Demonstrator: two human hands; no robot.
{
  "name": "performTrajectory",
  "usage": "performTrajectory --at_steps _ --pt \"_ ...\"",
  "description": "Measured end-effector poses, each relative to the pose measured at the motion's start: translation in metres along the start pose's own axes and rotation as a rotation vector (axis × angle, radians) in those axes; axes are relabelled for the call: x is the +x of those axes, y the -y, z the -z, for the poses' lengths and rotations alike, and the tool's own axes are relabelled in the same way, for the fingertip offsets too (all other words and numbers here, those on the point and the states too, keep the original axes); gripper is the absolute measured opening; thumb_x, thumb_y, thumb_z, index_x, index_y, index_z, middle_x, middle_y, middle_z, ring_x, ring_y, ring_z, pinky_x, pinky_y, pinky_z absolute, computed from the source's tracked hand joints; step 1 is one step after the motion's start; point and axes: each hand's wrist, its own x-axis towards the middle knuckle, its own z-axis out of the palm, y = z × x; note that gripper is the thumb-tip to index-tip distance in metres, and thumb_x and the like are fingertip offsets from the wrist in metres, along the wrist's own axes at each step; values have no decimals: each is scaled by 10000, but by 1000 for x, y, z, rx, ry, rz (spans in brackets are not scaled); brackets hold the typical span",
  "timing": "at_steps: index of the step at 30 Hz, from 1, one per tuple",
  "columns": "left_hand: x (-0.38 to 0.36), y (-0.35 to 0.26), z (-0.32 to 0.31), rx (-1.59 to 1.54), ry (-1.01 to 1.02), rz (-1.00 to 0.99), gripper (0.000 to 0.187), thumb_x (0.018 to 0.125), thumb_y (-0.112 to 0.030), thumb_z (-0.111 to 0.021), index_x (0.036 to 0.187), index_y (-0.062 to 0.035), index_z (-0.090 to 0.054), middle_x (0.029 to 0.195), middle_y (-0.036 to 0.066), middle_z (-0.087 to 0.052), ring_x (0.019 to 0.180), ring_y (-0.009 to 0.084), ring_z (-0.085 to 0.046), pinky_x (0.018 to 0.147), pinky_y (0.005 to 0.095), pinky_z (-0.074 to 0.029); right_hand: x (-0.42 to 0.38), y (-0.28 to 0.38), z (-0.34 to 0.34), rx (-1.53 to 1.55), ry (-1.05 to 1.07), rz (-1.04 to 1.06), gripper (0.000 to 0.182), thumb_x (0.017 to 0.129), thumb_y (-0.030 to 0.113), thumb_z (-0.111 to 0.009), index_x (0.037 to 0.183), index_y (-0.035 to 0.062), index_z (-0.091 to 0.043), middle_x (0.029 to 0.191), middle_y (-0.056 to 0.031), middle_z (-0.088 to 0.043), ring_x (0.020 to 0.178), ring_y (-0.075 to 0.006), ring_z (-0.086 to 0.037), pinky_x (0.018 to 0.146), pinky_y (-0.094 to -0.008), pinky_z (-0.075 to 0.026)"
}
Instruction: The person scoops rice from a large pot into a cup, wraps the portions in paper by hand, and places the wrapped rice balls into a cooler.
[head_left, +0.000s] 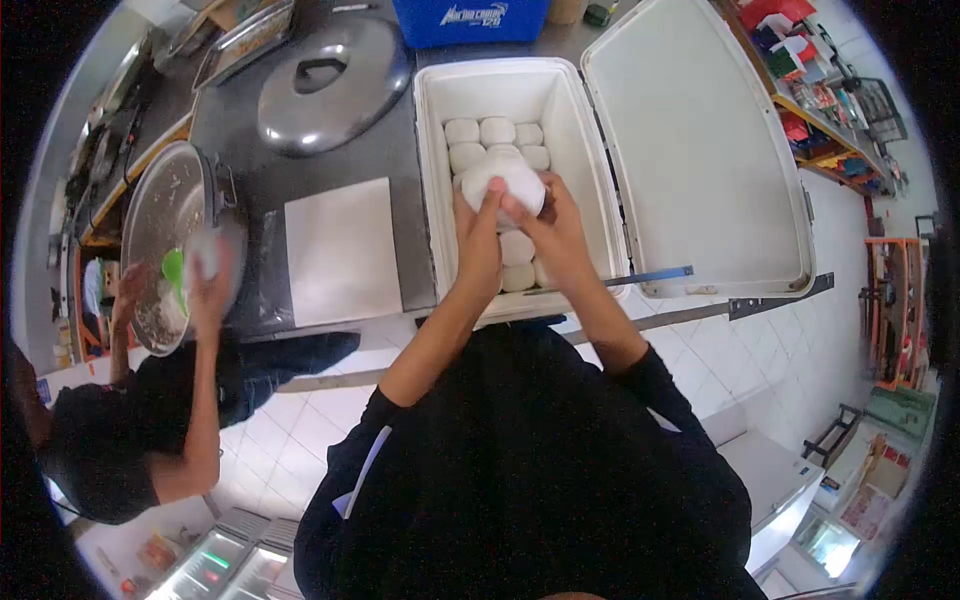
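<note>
Both of my hands are wrapped round a white dough ball [508,182], held above an open white cooler box [428,170]. My left hand [479,228] grips its near left side, thumb on top. My right hand [552,222] closes on the right side, its thumb also pressed on the dough. Beneath, several more rounded dough balls [497,131] sit in rows inside the box. My hands and the held ball hide part of those rows. A thin blue strip [648,276] lies across the box's near right edge.
The box's lid [700,150] is folded out to the right. On the left lie a white square board [343,250] and a domed metal lid [335,85]. A blue box [470,22] stands behind. Another person's hands work over a large metal pan [150,200] with a green scoop [173,268].
</note>
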Motion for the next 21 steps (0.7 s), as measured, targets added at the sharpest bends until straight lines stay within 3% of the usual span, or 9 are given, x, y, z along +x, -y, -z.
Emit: performTrajectory --at_steps 2,3,6,9,10,11,17,19,21 --pt "17 29 20 135 -84 147 557 938 -443 -472 1280 -6 -435 1314 120 -448 1268 182 -354 1067 326 -225 16 -2 19 193 0 -293 461 820 171 -684 1198 20 -468 1167 -101 -547 1033 -185 -549 884 -339 -475" --pt "15 29 26 196 -91 127 575 946 -458 -437 1298 -3 -418 1332 129 -434 1281 188 -343 1070 327 -221 25 -4 32 290 -5 -440 443 822 208 -693 1170 27 -488 1178 -103 -543 1035 -190 -549 882 -358 -483" --pt "12 14 46 331 -104 42 610 968 -482 -337 1351 -8 -369 1380 137 -398 1312 205 -319 1076 338 -213 59 -46 83 144 88 -945 486 810 244 -702 1210 50 -504 1202 -93 -540 1044 -214 -547 859 -415 -503" --pt "-3 -1 78 357 -138 -72 599 988 -466 -246 1398 -36 -323 1418 111 -378 1326 222 -310 1077 369 -208 63 -145 137 -243 216 -1193 525 810 244 -701 1265 76 -502 1189 -76 -554 1051 -237 -543 836 -440 -511" --pt "-13 -20 68 448 -288 -5 568 994 -442 -243 1393 -48 -335 1410 88 -390 1301 219 -345 1061 367 -236 57 -158 136 -319 285 -1306 567 806 248 -704 1298 81 -478 1178 -78 -563 1039 -248 -547 814 -421 -520" --pt "-20 -22 74 408 -300 -4 566 989 -444 -275 1387 -47 -346 1405 94 -397 1298 217 -352 1057 363 -242 51 -166 135 -403 357 -1415 609 801 252 -708 1330 86 -454 1166 -79 -572 1027 -259 -551 791 -402 -529" --pt "-54 -20 122 324 -404 12 558 977 -447 -348 1360 -43 -390 1352 102 -459 1272 204 -387 1021 356 -282 35 -226 155 -351 692 -1436 478 802 249 -706 1189 30 -531 1038 -93 -599 839 -217 -594 676 -311 -529" --pt "-59 -16 134 306 -435 53 561 984 -442 -317 1375 -42 -361 1351 104 -452 1266 215 -386 1022 372 -287 47 -248 186 -463 1038 -1148 464 792 269 -715 1147 27 -539 1012 -89 -598 820 -197 -599 671 -307 -530" --pt "-63 -15 145 257 -418 87 568 978 -447 -339 1375 -42 -360 1355 103 -448 1275 231 -377 1023 370 -288 54 -248 183 -395 1016 -1310 561 807 277 -702 1273 106 -442 1150 -86 -518 982 -167 -522 791 -303 -470"
